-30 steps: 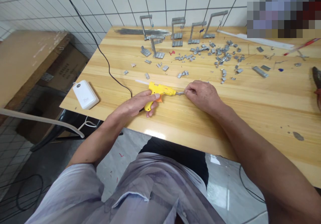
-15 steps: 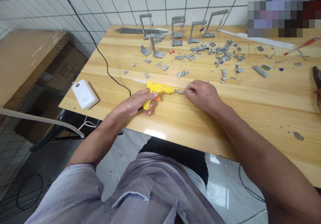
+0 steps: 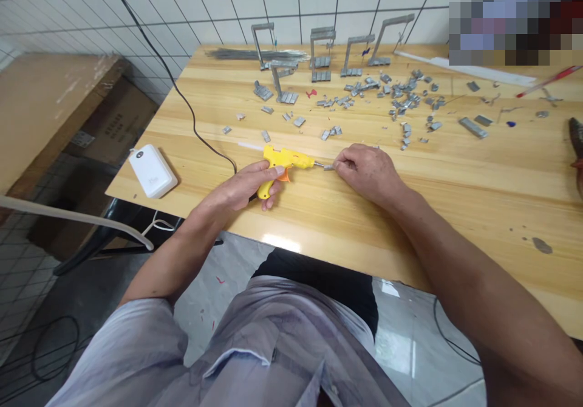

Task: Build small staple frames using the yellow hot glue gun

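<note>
My left hand [image 3: 257, 185] is wrapped round the handle of a yellow hot glue gun [image 3: 291, 158] with an orange trigger; a pale glue stick [image 3: 250, 146] juts from its back end. The gun's metal nozzle points right, at a small grey metal piece [image 3: 328, 167]. My right hand [image 3: 367, 170] pinches that piece between thumb and finger, low over the wooden table. Whether the nozzle touches it I cannot tell. Beyond the hands lie scattered grey metal pieces [image 3: 405, 100], several of them in a loose heap.
Several grey L-shaped stands [image 3: 285, 85] line the back of the table by the tiled wall. A bundle of thin grey strips [image 3: 255, 55] lies behind them. A white power bank [image 3: 153, 171] sits at the left; a black cable [image 3: 195, 121] crosses the table. A red pen [image 3: 549, 82] lies far right.
The nozzle tip and the metal piece have drawn very slightly apart, with more of the piece showing. Both hands keep their grips, and the whole view has shifted a little.
</note>
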Motion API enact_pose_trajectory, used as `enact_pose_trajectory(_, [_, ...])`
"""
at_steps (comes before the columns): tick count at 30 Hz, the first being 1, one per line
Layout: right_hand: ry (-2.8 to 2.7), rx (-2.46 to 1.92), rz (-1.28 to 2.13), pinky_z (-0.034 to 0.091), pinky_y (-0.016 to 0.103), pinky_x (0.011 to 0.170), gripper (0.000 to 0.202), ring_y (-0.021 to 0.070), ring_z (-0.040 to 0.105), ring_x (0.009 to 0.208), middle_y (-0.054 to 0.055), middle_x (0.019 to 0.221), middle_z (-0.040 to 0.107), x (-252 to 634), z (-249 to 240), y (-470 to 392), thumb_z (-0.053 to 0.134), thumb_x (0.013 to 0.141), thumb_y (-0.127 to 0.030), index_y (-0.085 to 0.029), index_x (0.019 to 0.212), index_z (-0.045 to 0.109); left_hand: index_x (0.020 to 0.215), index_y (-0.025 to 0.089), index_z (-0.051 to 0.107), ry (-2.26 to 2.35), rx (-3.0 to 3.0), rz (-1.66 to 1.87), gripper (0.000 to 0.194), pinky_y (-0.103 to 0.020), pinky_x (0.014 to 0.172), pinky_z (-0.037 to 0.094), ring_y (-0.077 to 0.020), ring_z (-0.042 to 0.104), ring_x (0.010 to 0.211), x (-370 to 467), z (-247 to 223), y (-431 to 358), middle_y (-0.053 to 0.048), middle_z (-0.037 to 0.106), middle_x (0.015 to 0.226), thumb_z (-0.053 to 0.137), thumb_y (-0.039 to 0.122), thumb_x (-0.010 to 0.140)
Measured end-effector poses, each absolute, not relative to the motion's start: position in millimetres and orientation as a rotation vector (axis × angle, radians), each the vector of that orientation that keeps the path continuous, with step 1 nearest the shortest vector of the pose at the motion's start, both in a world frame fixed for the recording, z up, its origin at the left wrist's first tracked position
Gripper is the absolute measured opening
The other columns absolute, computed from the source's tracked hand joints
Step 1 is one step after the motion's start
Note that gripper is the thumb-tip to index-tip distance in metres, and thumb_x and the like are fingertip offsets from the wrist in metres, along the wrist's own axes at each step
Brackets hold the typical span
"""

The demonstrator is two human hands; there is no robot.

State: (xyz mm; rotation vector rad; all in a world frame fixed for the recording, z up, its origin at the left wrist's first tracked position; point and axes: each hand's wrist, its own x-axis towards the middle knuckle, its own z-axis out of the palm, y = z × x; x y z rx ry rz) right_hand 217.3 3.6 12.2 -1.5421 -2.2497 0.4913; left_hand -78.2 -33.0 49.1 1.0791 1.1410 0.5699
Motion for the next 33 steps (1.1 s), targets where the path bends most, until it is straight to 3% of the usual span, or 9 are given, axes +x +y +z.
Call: enact_pose_trajectory(33, [-2.213, -1.559, 0.471, 0.042, 0.036, 0.076, 0.021, 0.0262, 0.068, 0.09, 0.01, 0.098, 0.081, 214.9, 10.5, 3.9, 0.061, 0.098, -0.025, -0.023, 0.09, 0.08, 0.08, 0.021, 0.055, 1.127, 1.143, 0.514, 0.049, -0.024, 0.046, 0.048, -0.0117, 0.06, 0.049, -73.7, 50.2, -31.6, 0.004, 0.057, 0.066, 0.086, 0.057, 0.09])
